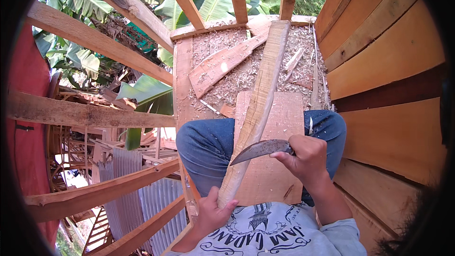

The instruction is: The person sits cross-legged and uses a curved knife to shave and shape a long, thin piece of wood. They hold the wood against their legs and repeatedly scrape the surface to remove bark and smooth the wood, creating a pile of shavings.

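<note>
A long, pale wooden plank (265,85) slants from my lap up to the far edge of the floor, its near end by my belly. My left hand (212,212) is closed round that near end. In my right hand (308,157) is a broad, curved machete (260,150), dark and worn, its tip pointing left. The blade lies across the plank, at or just over its surface; whether it touches I cannot tell. Beneath the plank a flat rectangular board (270,175) rests across my lap, between my legs in blue jeans.
Wood shavings (237,78) cover the floor ahead, with a flat offcut (222,64) and a small stick (295,60) among them. Wooden rails (95,119) fence the left and front. A plank wall (388,137) stands close on my right. Corrugated sheets (156,204) and banana leaves lie beyond the rails.
</note>
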### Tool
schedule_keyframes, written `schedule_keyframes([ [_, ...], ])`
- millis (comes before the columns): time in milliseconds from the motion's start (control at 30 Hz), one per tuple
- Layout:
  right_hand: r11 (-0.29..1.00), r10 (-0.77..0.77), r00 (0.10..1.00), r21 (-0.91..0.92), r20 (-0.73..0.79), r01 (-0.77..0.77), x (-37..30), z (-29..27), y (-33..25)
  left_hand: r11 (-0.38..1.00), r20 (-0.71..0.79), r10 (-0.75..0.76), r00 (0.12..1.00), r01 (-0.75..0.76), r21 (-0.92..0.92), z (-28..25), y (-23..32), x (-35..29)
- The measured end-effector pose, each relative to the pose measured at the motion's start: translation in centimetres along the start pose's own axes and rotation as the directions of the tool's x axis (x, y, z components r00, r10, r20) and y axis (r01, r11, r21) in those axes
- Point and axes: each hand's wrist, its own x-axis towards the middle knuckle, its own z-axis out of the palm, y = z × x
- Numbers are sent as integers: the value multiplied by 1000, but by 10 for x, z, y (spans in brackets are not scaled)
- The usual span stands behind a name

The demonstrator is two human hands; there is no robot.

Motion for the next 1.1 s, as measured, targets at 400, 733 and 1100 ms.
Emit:
schedule_keyframes([
  [400,855,518,808,214,-281,-473,52,-28,90,997,154,-77,985,80,-19,1,-11,-18],
  [733,997,83,996,2,-29,-82,12,0,14,963,291,-24,956,100,-251,5,-13,-3],
  [1100,992,39,999,121,11,-40,10,0,-2,949,292,-25,956,114,-293,4,-21,-10],
])
